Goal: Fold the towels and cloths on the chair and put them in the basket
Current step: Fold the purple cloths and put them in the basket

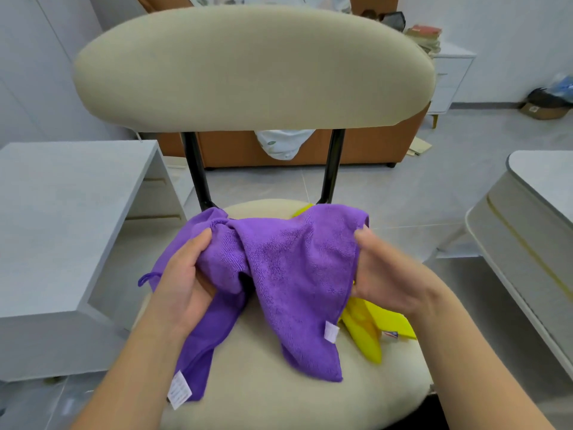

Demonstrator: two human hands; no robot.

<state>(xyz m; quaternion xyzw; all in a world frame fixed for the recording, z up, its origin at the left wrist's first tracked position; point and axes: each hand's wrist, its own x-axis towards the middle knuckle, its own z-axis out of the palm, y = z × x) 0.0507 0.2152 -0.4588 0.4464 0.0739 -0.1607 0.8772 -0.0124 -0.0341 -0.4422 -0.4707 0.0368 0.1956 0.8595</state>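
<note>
A purple microfibre cloth (288, 262) hangs crumpled between my hands above the beige chair seat (263, 395). My left hand (183, 274) grips its left part, thumb on top. My right hand (381, 268) holds its right edge with the fingers tucked under the fabric. A second purple cloth (198, 342) with a white tag lies below my left hand and trails to the seat's front left. A yellow cloth (369, 330) lies on the seat under my right hand, partly hidden. No basket is in view.
The chair's wide beige backrest (254, 66) rises straight ahead on two black posts. A grey desk (62, 225) stands at the left and a white rounded table (533, 231) at the right. An orange sofa base (366, 147) sits behind the chair.
</note>
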